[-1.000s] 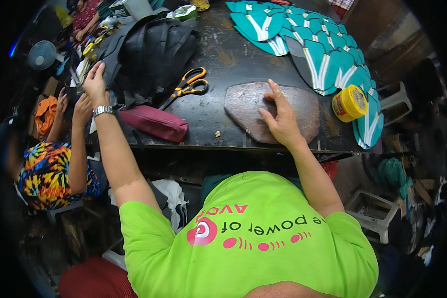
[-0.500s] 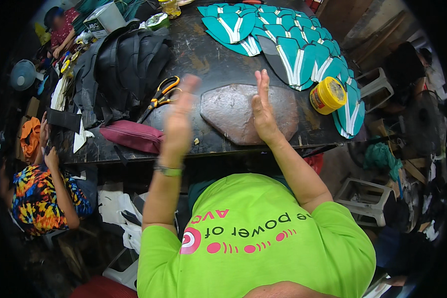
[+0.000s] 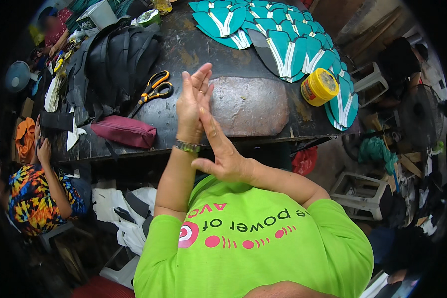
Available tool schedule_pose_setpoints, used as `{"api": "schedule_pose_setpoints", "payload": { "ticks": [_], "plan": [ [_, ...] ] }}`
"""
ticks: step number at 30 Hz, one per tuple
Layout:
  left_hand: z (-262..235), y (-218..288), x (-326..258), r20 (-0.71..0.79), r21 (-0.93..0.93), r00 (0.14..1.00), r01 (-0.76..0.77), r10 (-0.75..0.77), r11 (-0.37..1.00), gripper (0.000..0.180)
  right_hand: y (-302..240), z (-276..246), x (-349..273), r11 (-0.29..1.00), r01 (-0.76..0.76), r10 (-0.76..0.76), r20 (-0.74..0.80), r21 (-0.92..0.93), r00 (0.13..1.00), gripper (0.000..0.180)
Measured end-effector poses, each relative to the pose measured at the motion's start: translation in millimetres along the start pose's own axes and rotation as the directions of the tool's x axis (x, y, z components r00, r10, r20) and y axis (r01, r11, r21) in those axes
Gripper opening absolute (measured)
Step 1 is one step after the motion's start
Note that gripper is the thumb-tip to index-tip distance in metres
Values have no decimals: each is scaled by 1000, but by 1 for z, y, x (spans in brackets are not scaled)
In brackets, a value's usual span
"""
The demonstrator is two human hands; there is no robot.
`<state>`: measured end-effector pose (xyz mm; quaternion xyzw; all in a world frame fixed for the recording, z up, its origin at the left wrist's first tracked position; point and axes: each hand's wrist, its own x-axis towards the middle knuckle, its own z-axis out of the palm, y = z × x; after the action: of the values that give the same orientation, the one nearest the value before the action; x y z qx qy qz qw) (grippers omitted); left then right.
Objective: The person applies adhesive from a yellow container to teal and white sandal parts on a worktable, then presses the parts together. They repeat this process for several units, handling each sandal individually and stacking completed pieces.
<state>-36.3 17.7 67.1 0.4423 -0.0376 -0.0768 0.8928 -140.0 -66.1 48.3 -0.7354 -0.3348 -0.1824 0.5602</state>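
Observation:
My left hand (image 3: 192, 107) is raised with its fingers stretched out, by the left edge of a smooth brown stone slab (image 3: 253, 107) on the black table. My right hand (image 3: 224, 155) lies slanted across, its straight fingers touching the heel of the left palm and its thumb apart. Nothing shows in either hand. Orange-and-black scissors (image 3: 146, 95) lie spread open left of the slab. Closer to the table's front edge rests a maroon zipped pouch (image 3: 123, 131). A yellow tub (image 3: 320, 87) stands right of the slab.
Teal sandal-shaped pieces with white straps (image 3: 282, 54) overlap along the far right of the table. Black cut sheets (image 3: 114, 64) are piled at the left. A person in a colourful shirt (image 3: 37, 191) sits at the left. A grey plastic stool (image 3: 358, 193) stands at the right.
Both hands were apart and upright over the slab's sides. The right has swung left and nearer to me, meeting the left hand. The view has shifted slightly.

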Motion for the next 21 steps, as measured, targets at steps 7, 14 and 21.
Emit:
{"api": "schedule_pose_setpoints", "payload": {
  "ticks": [7,14,21],
  "plan": [
    [-25,24,-44,462,620,862,-144,-210,771,45,8,-50,3,437,-292,430,87,851,898,88],
    [-44,36,-53,347,755,913,-136,-216,641,29,13,-38,-1,398,-339,485,118,852,867,89],
    [-59,31,-52,275,806,962,-236,11,543,11,16,-33,-1,542,-478,532,158,691,832,87]
  ]
}}
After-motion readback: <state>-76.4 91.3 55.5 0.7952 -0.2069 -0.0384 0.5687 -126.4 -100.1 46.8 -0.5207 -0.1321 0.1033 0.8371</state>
